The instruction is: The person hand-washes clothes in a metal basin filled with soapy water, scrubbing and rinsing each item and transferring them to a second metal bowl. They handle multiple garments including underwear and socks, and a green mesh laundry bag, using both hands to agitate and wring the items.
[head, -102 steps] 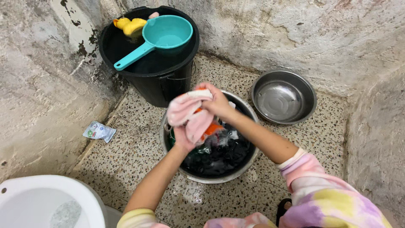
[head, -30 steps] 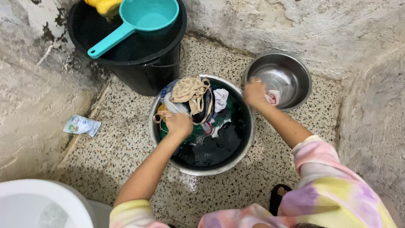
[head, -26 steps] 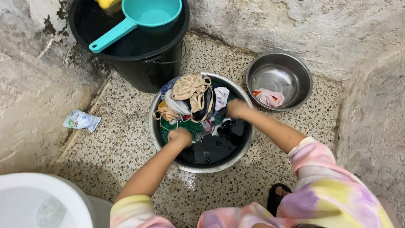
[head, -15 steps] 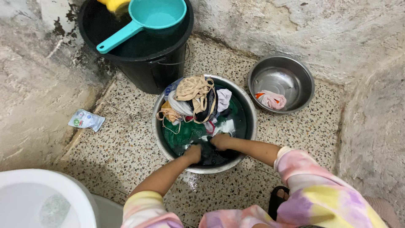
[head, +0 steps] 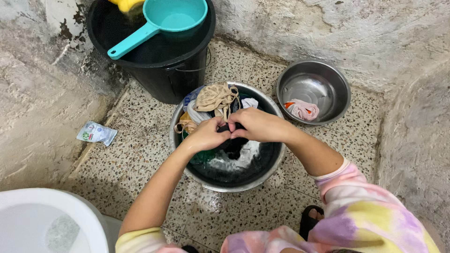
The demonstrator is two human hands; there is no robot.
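Both hands, left hand (head: 207,135) and right hand (head: 255,124), close together on a dark wet garment (head: 233,143) above the steel basin (head: 274,161) at frame centre; black bucket (head: 180,79) touches its upper-left rim, smaller bowl (head: 337,82) just right.

walls (head: 356,33): rough, stained plaster | floor (head: 136,159): speckled terrazzo tiles | light: even

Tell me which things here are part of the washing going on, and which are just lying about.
In use:
- left hand and right hand, both gripping a dark garment
- big metal basin of wet clothes
- small metal bowl holding a pink cloth

Lying about:
- black bucket with teal scoop
- sachet on the floor
- white toilet
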